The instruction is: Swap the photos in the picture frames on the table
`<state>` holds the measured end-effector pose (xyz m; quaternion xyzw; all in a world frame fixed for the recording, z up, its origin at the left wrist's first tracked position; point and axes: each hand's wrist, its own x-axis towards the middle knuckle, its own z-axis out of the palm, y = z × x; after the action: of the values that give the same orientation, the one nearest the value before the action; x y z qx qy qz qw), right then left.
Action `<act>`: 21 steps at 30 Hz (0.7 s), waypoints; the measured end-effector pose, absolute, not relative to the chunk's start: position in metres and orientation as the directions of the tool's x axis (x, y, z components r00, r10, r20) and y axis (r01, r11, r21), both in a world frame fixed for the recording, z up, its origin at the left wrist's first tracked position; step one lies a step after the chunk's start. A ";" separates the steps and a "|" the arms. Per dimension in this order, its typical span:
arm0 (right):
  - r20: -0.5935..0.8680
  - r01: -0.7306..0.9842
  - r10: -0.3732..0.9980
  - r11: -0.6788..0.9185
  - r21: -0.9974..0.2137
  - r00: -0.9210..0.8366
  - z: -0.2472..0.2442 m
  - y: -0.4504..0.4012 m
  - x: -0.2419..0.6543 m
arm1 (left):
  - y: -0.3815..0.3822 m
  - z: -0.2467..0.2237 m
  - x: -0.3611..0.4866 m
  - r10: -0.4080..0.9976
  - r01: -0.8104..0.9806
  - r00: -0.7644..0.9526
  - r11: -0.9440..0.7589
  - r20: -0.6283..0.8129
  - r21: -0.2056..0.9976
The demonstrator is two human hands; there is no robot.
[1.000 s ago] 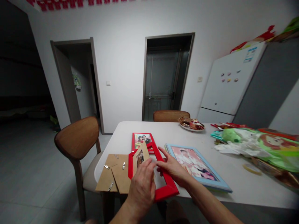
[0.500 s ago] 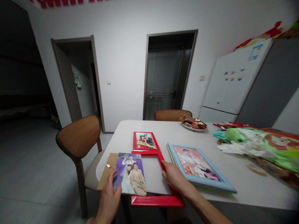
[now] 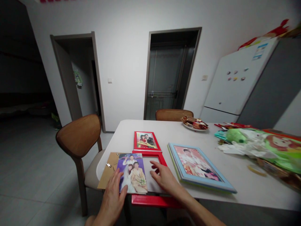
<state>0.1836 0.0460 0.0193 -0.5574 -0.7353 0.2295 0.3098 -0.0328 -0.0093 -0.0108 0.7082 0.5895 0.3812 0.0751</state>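
Note:
A wedding photo print (image 3: 137,177) with a purple background lies partly over the left side of an empty red picture frame (image 3: 150,200). My left hand (image 3: 112,191) rests on the photo's left edge, fingers stretched and thumb apart. Beneath the photo at the left is a brown backing board (image 3: 105,175) with metal clips. Over the frame's opening hovers my right hand (image 3: 166,180), its fingers apart and holding nothing; the hand and forearm hide much of the frame's right side. The frame's lower bar juts past the table edge.
Beyond the empty frame lies a smaller red framed photo (image 3: 153,148). Blue-edged picture frames (image 3: 174,153) are stacked at the right. Farther off are a plate of wrapped items (image 3: 195,124), a tape roll (image 3: 256,170) and green bags (image 3: 279,150). A wooden chair (image 3: 78,136) stands left.
My right hand has let go of the red frame's right bar and moved left over its opening. The fingers of my left hand have slid slightly farther onto the photo.

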 end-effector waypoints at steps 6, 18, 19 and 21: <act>-0.015 0.066 0.992 -0.006 -0.998 -0.126 0.010 0.055 0.137 | -0.015 -0.007 -0.017 0.837 0.811 0.217 -0.441 0.502 0.385; 0.075 -0.282 0.993 0.046 -0.958 -0.090 0.066 0.031 0.131 | -0.001 0.045 0.011 0.801 0.293 -0.240 -0.480 0.549 0.827; -0.004 -0.294 0.994 -0.036 -0.955 -0.111 0.059 0.032 0.134 | -0.002 0.048 0.017 0.826 0.183 -0.306 -0.438 0.474 0.880; -0.107 -0.360 0.981 -0.160 -0.919 -0.163 0.045 0.036 0.141 | -0.003 0.049 0.030 0.867 0.004 -0.355 -0.373 0.350 0.928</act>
<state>0.1411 0.0359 0.0448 -0.3929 -0.3947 0.6524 0.5139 0.0297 -0.0032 0.0491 0.4716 0.4617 0.6814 0.3164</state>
